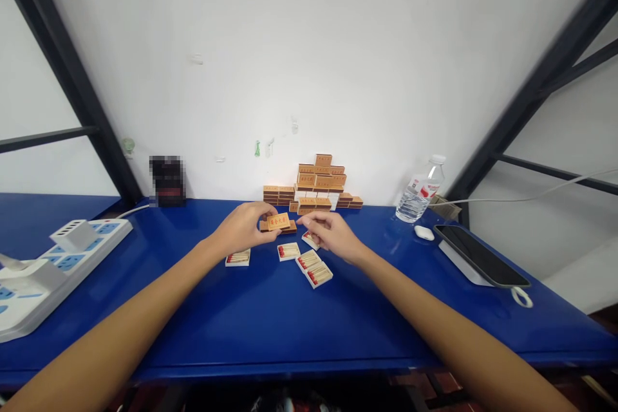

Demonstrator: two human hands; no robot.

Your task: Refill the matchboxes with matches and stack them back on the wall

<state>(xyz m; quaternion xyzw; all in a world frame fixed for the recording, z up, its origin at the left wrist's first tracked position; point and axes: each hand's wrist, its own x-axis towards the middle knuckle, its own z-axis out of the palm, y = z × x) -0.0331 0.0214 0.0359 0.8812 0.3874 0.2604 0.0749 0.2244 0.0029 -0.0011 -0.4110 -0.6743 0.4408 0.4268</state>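
My left hand (244,226) is closed on an orange matchbox sleeve (279,222), held just above the blue table (270,315) over other sleeves. My right hand (331,233) hovers beside it with fingers curled in a pinch; what it holds, if anything, is hidden. It is over an open match tray (309,241). Several open white trays of red-tipped matches (313,268) lie on the table below the hands, one (238,258) under my left wrist. A stack of orange matchboxes (316,187) stands against the wall behind.
A white power strip (53,267) with a plugged adapter lies at the left. A water bottle (420,192), a white earbud case (424,232) and a dark phone on a white stand (477,257) sit at the right. Black shelf posts flank both sides.
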